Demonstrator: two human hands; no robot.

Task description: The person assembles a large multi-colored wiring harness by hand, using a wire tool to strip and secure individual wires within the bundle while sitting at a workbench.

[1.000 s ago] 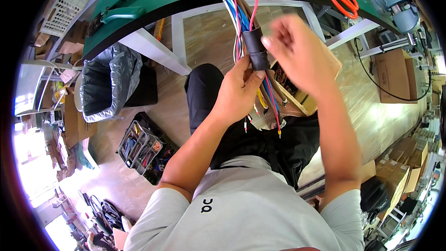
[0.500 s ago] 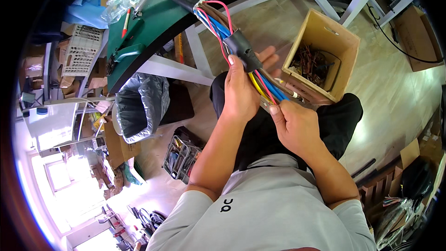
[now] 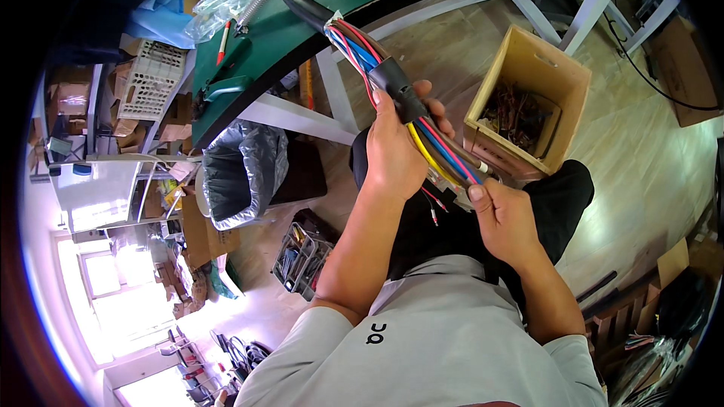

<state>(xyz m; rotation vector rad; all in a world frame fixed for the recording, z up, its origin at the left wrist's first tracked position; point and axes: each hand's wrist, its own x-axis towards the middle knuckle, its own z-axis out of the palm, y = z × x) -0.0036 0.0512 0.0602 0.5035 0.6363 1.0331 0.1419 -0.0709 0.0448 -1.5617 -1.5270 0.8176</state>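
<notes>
A thick black cable [image 3: 304,6] comes off the green table and opens into a bundle of blue, pink, brown and yellow wires [image 3: 439,145]. A short black sleeve [image 3: 392,84] surrounds the bundle partway along. Just below that sleeve, my left hand [image 3: 400,143] grips the bundle, thumb on the near side and fingertips curling round the far side. Farther down, my right hand [image 3: 504,218] pinches the wires between thumb and fingers; their ends are hidden by it. A few thin wires with small tips [image 3: 434,215] dangle between my hands.
The green table [image 3: 264,53] curves across the top, carrying a red-and-white pen [image 3: 224,43] and orange-handled tools. An open wooden box [image 3: 577,98] with wire scraps stands beyond my right hand. A lined bin [image 3: 226,181] and a tool basket [image 3: 302,256] stand at left.
My left fingers, spread before, now curl round the bundle. My right hand has slid down along the wires, away from the left. Thin tipped wires now show hanging between them.
</notes>
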